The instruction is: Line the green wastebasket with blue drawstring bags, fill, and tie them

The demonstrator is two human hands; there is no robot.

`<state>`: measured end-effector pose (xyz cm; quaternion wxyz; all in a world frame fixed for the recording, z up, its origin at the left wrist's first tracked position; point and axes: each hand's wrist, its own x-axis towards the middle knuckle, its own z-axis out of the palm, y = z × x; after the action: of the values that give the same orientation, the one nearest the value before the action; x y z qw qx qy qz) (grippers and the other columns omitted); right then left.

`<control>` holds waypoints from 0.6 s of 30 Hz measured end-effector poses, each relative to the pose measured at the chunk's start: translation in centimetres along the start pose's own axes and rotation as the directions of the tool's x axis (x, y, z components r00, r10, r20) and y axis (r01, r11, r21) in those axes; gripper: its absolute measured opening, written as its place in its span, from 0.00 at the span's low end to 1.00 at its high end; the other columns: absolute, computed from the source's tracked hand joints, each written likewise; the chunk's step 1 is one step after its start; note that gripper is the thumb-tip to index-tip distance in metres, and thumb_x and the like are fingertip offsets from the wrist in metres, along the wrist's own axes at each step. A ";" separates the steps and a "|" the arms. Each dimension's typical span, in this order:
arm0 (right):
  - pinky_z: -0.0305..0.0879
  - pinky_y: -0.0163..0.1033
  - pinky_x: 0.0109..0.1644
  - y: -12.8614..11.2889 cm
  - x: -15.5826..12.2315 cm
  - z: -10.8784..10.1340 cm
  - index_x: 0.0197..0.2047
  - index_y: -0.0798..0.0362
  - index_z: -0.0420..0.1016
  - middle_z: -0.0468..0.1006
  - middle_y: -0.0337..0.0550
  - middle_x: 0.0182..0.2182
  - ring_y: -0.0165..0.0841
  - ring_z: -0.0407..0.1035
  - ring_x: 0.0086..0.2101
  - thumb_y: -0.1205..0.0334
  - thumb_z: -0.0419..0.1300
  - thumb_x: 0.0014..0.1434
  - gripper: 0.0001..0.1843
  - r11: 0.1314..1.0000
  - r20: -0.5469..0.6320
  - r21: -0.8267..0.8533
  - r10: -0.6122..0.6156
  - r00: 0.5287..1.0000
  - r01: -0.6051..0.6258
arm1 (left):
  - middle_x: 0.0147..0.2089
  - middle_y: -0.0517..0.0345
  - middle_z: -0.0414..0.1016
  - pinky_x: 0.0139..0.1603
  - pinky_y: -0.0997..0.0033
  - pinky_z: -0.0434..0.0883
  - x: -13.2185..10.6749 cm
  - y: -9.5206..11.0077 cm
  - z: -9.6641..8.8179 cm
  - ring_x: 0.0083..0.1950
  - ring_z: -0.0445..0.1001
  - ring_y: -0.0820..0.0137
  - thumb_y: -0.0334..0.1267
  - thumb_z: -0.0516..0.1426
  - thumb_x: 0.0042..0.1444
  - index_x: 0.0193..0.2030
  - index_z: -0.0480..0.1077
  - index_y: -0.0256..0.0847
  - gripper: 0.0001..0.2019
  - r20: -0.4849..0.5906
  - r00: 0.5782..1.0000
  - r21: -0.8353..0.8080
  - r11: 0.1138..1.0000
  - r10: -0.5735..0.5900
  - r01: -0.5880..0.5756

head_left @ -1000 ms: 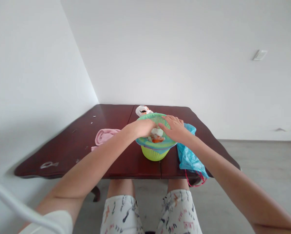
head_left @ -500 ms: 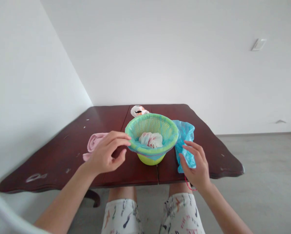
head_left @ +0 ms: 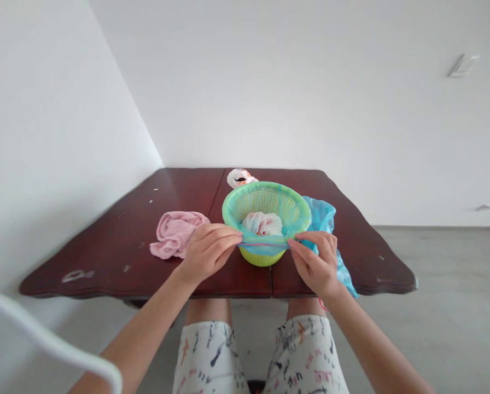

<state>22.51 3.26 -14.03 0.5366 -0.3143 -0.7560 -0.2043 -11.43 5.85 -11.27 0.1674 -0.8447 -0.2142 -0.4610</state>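
Observation:
A green plastic basket [head_left: 265, 258] stands on the table, lined with a thin blue plastic bag [head_left: 265, 247] whose edge folds over the rim. A crumpled white plastic bag [head_left: 263, 223] with red marks lies inside. At the left of the near rim, my left hand [head_left: 212, 249] pinches the liner bag's folded edge. My right hand [head_left: 316, 257] pinches the same edge on the right, so the bag is drawn straight between them. Beside and behind my right hand lies another blue plastic bag [head_left: 321, 214], partly hidden. A red string shows below my right wrist.
The dark red wooden table [head_left: 105, 257] has a wavy edge. On it, a folded pink cloth [head_left: 177, 232] lies left of the basket, and a white-and-orange crumpled bag [head_left: 240, 178] is behind it. A white curved cord or tube [head_left: 56, 339] crosses the lower left.
Both hands have moved in from beside the basket and closed on the liner bag's near edge. The view has shifted slightly, showing more of the pink cloth.

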 end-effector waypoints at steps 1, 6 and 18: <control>0.75 0.54 0.58 0.2 0.5 -0.2 0.62 0.41 0.82 0.89 0.45 0.53 0.45 0.82 0.49 0.74 0.69 0.76 0.20 0.999 0.045 0.037 0.016 0.999 -0.018 | 0.55 0.55 0.92 0.62 0.56 0.82 0.4 -0.1 -0.1 0.56 0.89 0.61 0.25 0.66 0.78 0.64 0.78 0.47 0.15 0.020 0.999 -0.015 1.000 -0.027 0.028; 0.69 0.53 0.59 2.3 3.2 -1.9 0.57 0.44 0.78 0.90 0.43 0.49 0.45 0.82 0.49 0.71 0.65 0.80 0.11 0.999 0.214 0.017 0.038 0.976 -0.042 | 0.49 0.55 0.89 0.54 0.58 0.76 3.1 -1.6 -1.1 0.48 0.84 0.61 0.37 0.63 0.84 0.59 0.77 0.46 0.03 0.122 0.986 -0.022 0.993 -0.115 0.119; 0.70 0.51 0.53 10.7 6.8 -3.0 0.58 0.47 0.81 0.88 0.51 0.47 0.47 0.81 0.47 0.58 0.55 0.87 0.12 0.996 0.508 -0.072 0.084 0.857 -0.054 | 0.31 0.59 0.72 0.38 0.64 0.65 4.9 -10.3 -1.5 0.33 0.70 0.65 0.81 0.49 0.77 0.33 0.68 0.45 0.40 0.328 0.873 -0.276 0.847 -0.362 0.455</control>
<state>30.48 10.72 -6.95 0.3154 -0.3987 -0.8534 -0.1152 -15.45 14.93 -5.43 -0.1159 -0.8485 -0.3267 -0.3999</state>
